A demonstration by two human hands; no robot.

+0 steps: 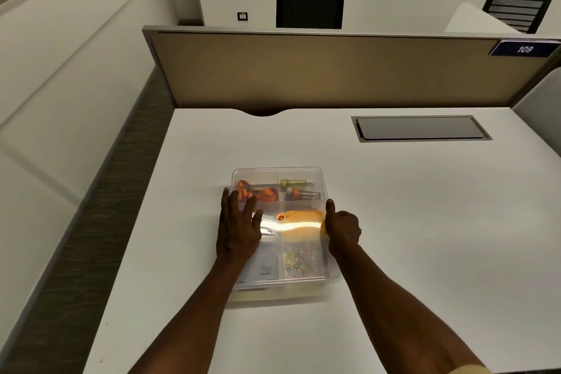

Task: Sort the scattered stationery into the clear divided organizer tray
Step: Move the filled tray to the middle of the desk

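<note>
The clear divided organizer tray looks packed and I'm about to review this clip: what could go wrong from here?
1. The left hand lies flat over the clear divided organizer tray while the right hand grips its side wall; uneven pushing could skew it on the smooth white desk.
2. Tilting it might spill the loose coloured paper clips over a divider.

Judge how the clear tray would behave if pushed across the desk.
The tray would probably slide easily: smooth plastic on a smooth white desk. Low and wide, it seems unlikely to tip. The loose paper clips inside may shift if it is shoved.
</note>
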